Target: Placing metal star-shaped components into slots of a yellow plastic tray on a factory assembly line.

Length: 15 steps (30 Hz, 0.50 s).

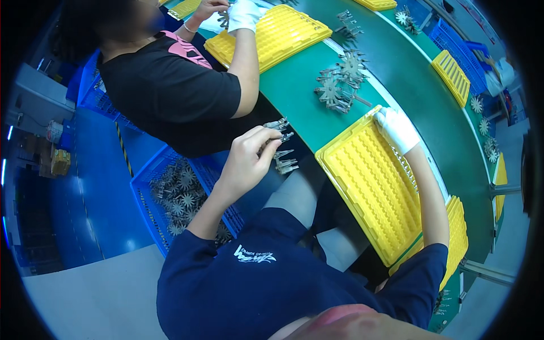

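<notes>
My bare left hand (248,157) is closed round a star-shaped metal fixture (285,162) with several pronged arms, held in the air left of the green table's edge. In a white glove, my right hand (396,129) is at the far end of a yellow ribbed tray (368,190). Its fingertips are pinched together over the tray's far corner, and whatever they grip is too small to make out. A row of small metal parts (403,164) lies along the tray's right side, partly hidden by my right forearm.
More star-shaped fixtures (341,82) lie on the green table (294,107) beyond my tray. A blue crate (148,195) full of them stands at my left. Close by on the left, a person (175,85) works over another yellow tray (283,35). Another yellow tray (457,238) lies at right.
</notes>
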### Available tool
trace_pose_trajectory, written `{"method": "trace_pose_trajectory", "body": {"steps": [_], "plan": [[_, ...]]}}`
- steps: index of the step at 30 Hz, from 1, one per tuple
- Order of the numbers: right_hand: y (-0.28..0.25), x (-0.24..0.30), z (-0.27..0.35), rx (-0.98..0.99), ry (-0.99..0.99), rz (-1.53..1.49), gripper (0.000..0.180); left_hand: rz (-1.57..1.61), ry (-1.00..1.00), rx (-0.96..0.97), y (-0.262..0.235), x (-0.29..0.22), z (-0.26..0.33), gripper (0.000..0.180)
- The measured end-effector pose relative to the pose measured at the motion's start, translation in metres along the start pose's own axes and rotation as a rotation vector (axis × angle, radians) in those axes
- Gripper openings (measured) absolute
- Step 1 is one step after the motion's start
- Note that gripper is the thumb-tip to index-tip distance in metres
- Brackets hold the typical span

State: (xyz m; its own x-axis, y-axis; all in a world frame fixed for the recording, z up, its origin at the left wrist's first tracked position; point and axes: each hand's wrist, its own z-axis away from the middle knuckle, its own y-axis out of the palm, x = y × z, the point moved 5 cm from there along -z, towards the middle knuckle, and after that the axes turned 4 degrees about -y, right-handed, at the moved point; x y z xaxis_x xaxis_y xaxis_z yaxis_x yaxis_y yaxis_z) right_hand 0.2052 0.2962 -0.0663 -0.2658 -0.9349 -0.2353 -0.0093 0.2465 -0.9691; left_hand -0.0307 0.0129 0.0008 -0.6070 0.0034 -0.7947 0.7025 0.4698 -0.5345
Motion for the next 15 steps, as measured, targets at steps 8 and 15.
{"method": "trace_pose_trajectory", "body": {"steps": [8, 15], "plan": [[0.003, -0.019, 0.004, -0.156, 0.098, -0.23, 0.008, 0.017, -0.025, -0.001, 0.005, 0.003, -0.008, 0.01], [0.002, -0.024, 0.004, -0.122, 0.067, -0.413, 0.01, 0.011, -0.069, 0.021, 0.009, 0.005, -0.008, 0.009]]}}
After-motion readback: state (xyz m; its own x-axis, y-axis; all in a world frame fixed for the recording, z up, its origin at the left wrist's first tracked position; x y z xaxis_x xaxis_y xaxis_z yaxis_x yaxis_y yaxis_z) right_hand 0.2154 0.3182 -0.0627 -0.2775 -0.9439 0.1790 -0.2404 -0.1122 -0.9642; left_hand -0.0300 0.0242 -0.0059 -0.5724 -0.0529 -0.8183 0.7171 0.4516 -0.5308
